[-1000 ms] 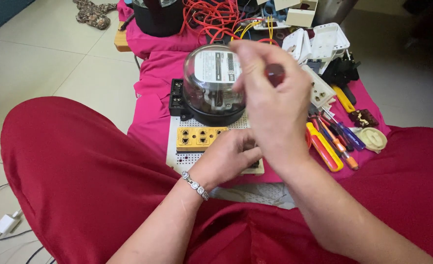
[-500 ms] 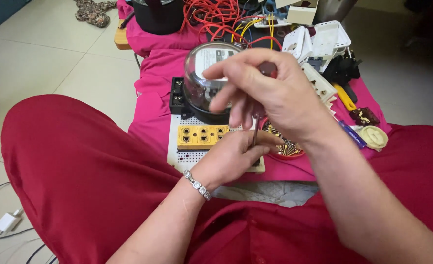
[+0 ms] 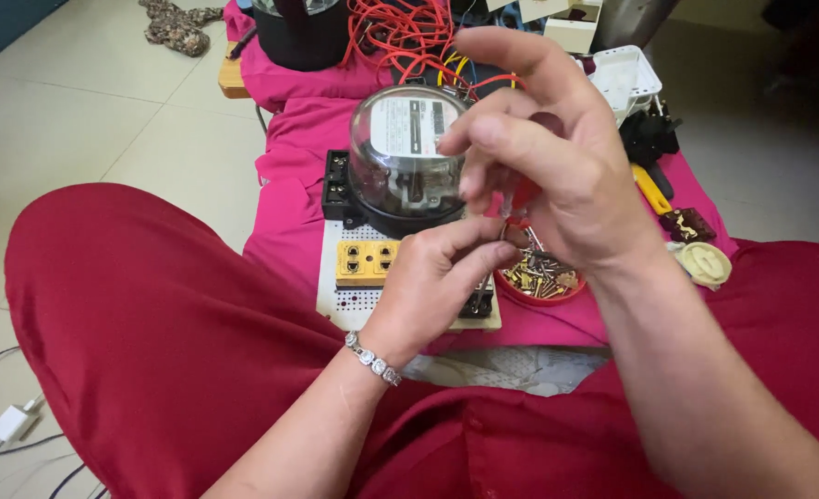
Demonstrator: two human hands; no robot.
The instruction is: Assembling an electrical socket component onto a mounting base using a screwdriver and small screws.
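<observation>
Now my right hand (image 3: 557, 176) has lifted mid-frame, fingers pinching a red screwdriver (image 3: 523, 196) above the screw dish (image 3: 540, 277), while my left hand (image 3: 437, 277) pinches something small below the meter (image 3: 407, 152).

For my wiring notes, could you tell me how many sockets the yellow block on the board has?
4, in two pairs side by side on the yellow block, which sits on the board below the meter and left of the left hand. None seems hidden.

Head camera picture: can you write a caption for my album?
Two hands, left hand and right hand, work over a glass-domed meter.
</observation>
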